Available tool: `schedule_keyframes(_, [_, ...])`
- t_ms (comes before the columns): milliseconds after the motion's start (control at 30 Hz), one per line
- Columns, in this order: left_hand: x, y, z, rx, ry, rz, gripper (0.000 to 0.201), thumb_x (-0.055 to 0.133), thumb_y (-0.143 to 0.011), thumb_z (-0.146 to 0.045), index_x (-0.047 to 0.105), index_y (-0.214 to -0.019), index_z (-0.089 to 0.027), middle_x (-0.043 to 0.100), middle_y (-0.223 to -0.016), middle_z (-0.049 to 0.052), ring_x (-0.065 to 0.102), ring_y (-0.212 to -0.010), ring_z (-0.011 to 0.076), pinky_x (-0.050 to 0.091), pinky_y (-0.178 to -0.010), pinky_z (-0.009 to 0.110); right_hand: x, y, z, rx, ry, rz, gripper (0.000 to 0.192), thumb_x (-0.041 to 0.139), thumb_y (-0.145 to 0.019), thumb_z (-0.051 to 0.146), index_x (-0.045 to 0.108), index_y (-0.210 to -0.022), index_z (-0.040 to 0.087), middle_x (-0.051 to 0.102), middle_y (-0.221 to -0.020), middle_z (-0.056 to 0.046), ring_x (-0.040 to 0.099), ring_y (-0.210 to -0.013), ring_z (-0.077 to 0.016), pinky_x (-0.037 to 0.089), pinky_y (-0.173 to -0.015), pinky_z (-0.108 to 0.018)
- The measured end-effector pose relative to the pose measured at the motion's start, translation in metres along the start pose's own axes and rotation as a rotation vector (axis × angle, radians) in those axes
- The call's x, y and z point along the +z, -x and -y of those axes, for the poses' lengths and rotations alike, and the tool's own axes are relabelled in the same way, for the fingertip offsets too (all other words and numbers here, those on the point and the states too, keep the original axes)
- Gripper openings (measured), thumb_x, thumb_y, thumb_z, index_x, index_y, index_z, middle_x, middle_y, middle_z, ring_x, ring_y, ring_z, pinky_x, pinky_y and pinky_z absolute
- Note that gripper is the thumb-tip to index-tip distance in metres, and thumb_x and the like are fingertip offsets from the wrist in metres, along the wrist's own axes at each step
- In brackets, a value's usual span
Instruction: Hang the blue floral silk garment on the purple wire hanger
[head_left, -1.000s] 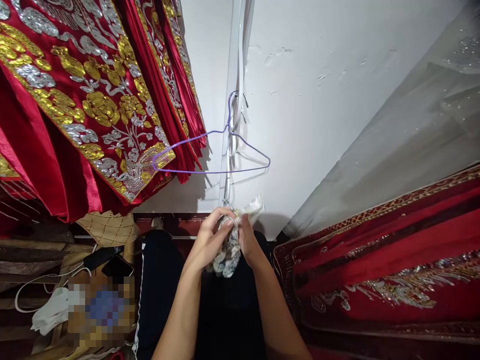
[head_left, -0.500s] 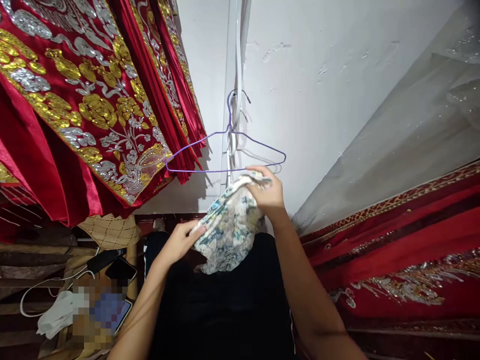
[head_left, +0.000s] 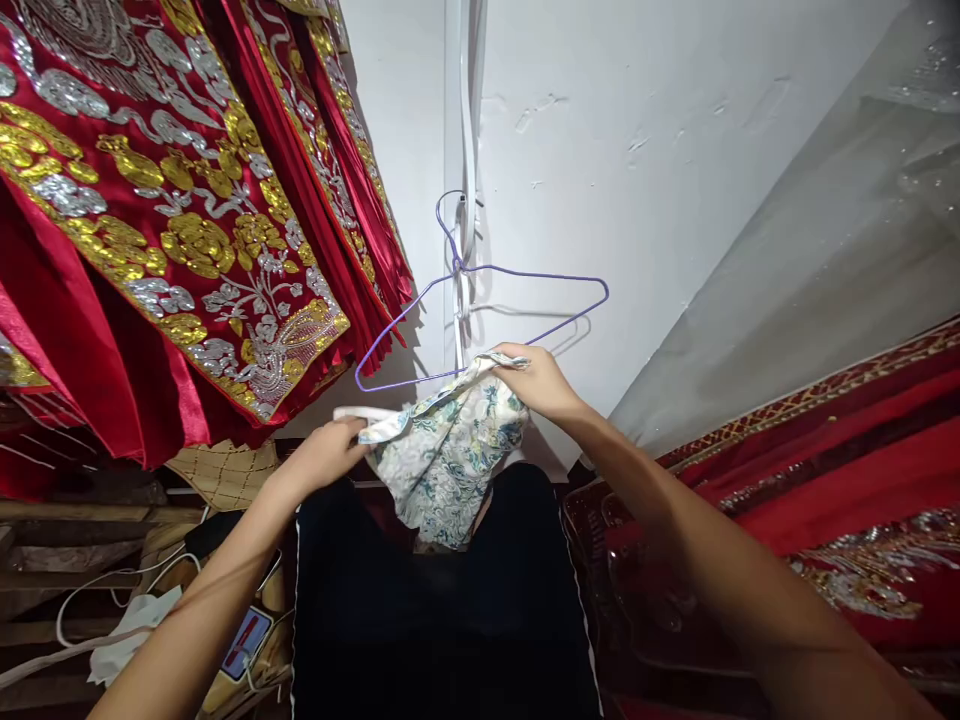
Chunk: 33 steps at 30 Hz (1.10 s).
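Floral cloth [head_left: 446, 460] stretches across mid-frame. The left hand [head_left: 324, 455] pinches its left end; the right hand [head_left: 536, 380] grips its top, under a purple hanger [head_left: 487, 310].

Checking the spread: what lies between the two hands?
In the head view, the floral cloth stretches between left hand and right hand.

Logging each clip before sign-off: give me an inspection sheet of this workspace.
Surface: no worktop; work is over the black-clothed lap.
Job's things: floral cloth stretched between both hands; purple wire hanger hangs tilted on the wall just above.
Clutter: white rag, woven item, wooden slats lower left.
Hands: left hand grips the cloth's left corner; right hand grips its top edge.
Cables: white cable lower left; white cords down the wall.
Surroundings: white wall; red embroidered fabric left and right.
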<state>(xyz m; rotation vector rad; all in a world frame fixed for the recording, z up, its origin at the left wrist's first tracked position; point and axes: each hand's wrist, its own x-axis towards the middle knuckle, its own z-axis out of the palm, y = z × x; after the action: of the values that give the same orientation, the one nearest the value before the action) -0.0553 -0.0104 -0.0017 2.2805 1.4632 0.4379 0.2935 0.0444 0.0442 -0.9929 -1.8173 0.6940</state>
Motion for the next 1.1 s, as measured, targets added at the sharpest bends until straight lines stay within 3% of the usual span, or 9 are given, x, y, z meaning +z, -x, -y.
schedule_keyframes(133, [-0.027, -0.009, -0.027, 0.165, 0.015, -0.3, 0.031, 0.041, -0.097, -0.035, 0.067, -0.09, -0.02, 0.064, -0.114, 0.012, 0.059, -0.111, 0.0285, 0.044, -0.1, 0.038, 0.001, 0.001, 0.008, 0.021, 0.025, -0.009, 0.018, 0.059, -0.083, 0.03, 0.067, -0.074, 0.017, 0.057, -0.065, 0.0, 0.047, -0.06, -0.0132, 0.032, -0.054, -0.025])
schedule_keyframes(333, [-0.051, -0.037, -0.068, 0.259, 0.069, -0.68, 0.01, 0.054, -0.091, -0.025, 0.057, -0.083, -0.02, 0.063, -0.098, 0.006, 0.059, -0.089, 0.0207, 0.047, -0.087, 0.033, 0.021, 0.007, 0.009, 0.016, -0.063, -0.001, 0.016, 0.06, -0.083, 0.029, 0.07, -0.08, 0.017, 0.066, -0.076, -0.002, 0.059, -0.072, -0.0178, 0.042, -0.064, -0.027])
schedule_keyframes(367, [-0.053, -0.045, -0.072, 0.284, 0.096, -0.701, 0.007, 0.058, -0.088, -0.024, 0.06, -0.093, -0.02, 0.065, -0.1, 0.006, 0.06, -0.089, 0.0202, 0.048, -0.087, 0.033, 0.024, 0.008, 0.01, 0.011, -0.068, 0.011, 0.017, 0.059, -0.083, 0.028, 0.071, -0.083, 0.017, 0.068, -0.079, -0.003, 0.061, -0.075, -0.0189, 0.044, -0.066, -0.027])
schedule_keyframes(467, [-0.061, -0.069, -0.082, 0.346, 0.135, -0.674, 0.047, 0.064, -0.082, -0.019, 0.057, -0.128, -0.02, 0.07, -0.112, 0.008, 0.065, -0.09, 0.0203, 0.05, -0.088, 0.034, 0.024, 0.01, 0.013, -0.013, -0.041, 0.081, 0.026, 0.058, -0.081, 0.02, 0.076, -0.099, 0.017, 0.074, -0.094, -0.006, 0.067, -0.09, -0.0229, 0.05, -0.078, -0.032])
schedule_keyframes(533, [-0.066, -0.081, -0.084, 0.384, 0.095, -0.65, 0.047, 0.058, -0.085, -0.017, 0.059, -0.132, -0.018, 0.071, -0.118, 0.011, 0.067, -0.099, 0.0225, 0.051, -0.093, 0.036, 0.011, 0.01, 0.015, -0.031, 0.009, 0.097, 0.042, 0.058, -0.079, 0.017, 0.074, -0.118, 0.019, 0.073, -0.117, -0.009, 0.067, -0.104, -0.026, 0.052, -0.088, -0.037])
schedule_keyframes(700, [-0.079, -0.085, -0.085, 0.416, -0.083, -0.637, 0.036, 0.05, -0.089, -0.015, 0.069, -0.119, -0.015, 0.073, -0.115, 0.013, 0.067, -0.106, 0.0257, 0.049, -0.098, 0.041, -0.061, -0.003, 0.005, -0.067, 0.241, -0.452, 0.087, 0.076, -0.072, 0.022, 0.043, -0.153, 0.02, 0.041, -0.158, -0.017, 0.064, -0.117, -0.0309, 0.055, -0.092, -0.044])
schedule_keyframes(800, [-0.085, -0.081, -0.088, 0.415, -0.138, -0.627, 0.035, 0.051, -0.088, -0.015, 0.07, -0.117, -0.015, 0.073, -0.112, 0.013, 0.067, -0.102, 0.0263, 0.05, -0.096, 0.041, -0.095, -0.018, -0.006, 0.01, 0.316, -0.452, 0.072, 0.081, -0.069, 0.028, 0.061, -0.137, 0.014, 0.059, -0.142, -0.02, 0.065, -0.117, -0.0333, 0.051, -0.1, -0.049])
schedule_keyframes(933, [-0.089, -0.082, -0.087, 0.4, -0.174, -0.617, 0.033, 0.052, -0.088, -0.016, 0.07, -0.115, -0.012, 0.073, -0.109, 0.014, 0.067, -0.1, 0.0276, 0.051, -0.093, 0.041, -0.106, -0.032, -0.009, 0.067, 0.31, -0.333, 0.028, 0.081, -0.07, 0.033, 0.079, -0.092, 0.014, 0.078, -0.098, -0.016, 0.073, -0.093, -0.0312, 0.056, -0.085, -0.049])
schedule_keyframes(1100, [-0.1, -0.087, -0.073, 0.308, -0.135, -0.697, 0.026, 0.053, -0.092, -0.023, 0.072, -0.107, -0.017, 0.071, -0.104, 0.009, 0.064, -0.098, 0.025, 0.049, -0.093, 0.039, -0.118, -0.031, -0.002, 0.256, 0.009, -0.175, 0.032, 0.089, -0.056, 0.028, 0.078, -0.084, 0.018, 0.079, -0.095, -0.011, 0.073, -0.089, -0.0278, 0.058, -0.082, -0.041])
